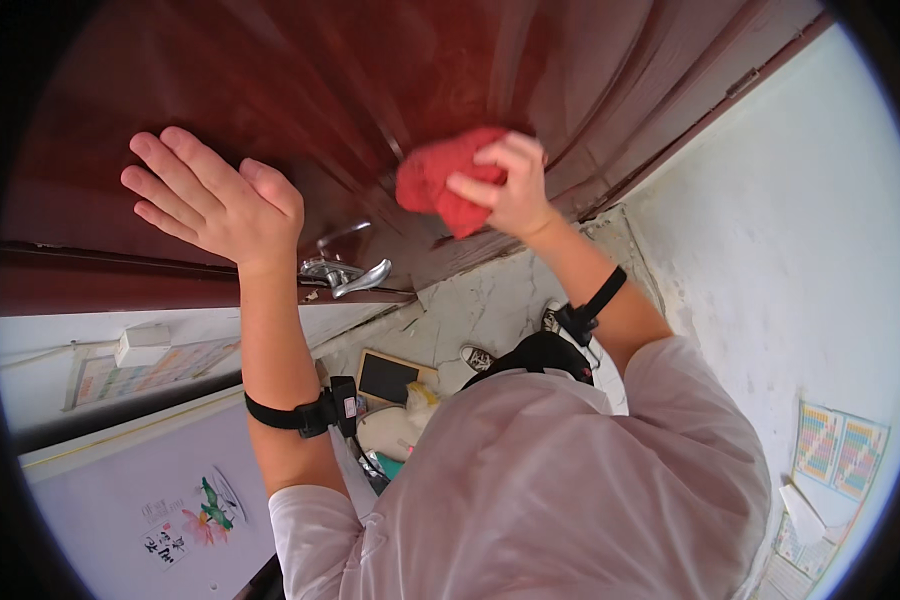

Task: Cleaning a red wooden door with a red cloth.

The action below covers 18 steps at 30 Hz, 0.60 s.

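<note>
A glossy dark red door [330, 82] fills the upper part of the view. My right hand [514, 187] grips a red cloth [450, 176] against the door panel; both are slightly blurred. Flat against the door, or very near it, my left hand [221, 199] holds nothing, its fingers extended and somewhat apart. Just to the right of my left wrist is a silver lever handle [364, 279] on the door's edge.
A pale wall with a hinge [742, 82] side runs along the right and carries printed charts [840, 454]. Lower left stands a light panel [120, 480] with a flower print. On the marbled floor [457, 307] lie a small framed blackboard [386, 377] and bags [390, 431].
</note>
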Available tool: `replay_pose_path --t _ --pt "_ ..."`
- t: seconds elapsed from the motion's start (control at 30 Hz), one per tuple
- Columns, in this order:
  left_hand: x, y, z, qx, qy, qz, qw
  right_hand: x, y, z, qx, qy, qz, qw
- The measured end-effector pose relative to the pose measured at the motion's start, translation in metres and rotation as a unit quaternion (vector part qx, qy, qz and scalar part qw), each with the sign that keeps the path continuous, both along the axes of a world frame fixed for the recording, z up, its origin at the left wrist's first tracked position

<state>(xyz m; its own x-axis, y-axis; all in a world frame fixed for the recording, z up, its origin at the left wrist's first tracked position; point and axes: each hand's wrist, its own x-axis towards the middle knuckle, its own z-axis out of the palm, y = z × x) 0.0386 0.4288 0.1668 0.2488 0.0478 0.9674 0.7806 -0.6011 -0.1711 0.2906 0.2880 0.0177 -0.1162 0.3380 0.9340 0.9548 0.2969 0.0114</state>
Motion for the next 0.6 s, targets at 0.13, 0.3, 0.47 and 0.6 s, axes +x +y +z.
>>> replay_pose_path --t 0.13,0.3,0.47,0.6 --pt "0.001 -0.002 0.001 0.006 0.007 0.000 1.000 -0.009 -0.013 -0.069 -0.214 -0.138 0.053 0.966" --pt "-0.007 0.001 -0.001 0.005 0.008 -0.004 1.000 -0.014 -0.023 -0.044 -0.174 -0.156 0.050 0.971" --pt "-0.021 -0.013 0.004 -0.016 0.022 -0.096 0.995 0.007 -0.036 0.089 -0.072 -0.046 0.014 0.996" --pt "-0.016 -0.058 0.019 -0.002 0.060 -0.262 0.963 0.021 -0.018 0.136 0.055 0.036 -0.067 0.996"
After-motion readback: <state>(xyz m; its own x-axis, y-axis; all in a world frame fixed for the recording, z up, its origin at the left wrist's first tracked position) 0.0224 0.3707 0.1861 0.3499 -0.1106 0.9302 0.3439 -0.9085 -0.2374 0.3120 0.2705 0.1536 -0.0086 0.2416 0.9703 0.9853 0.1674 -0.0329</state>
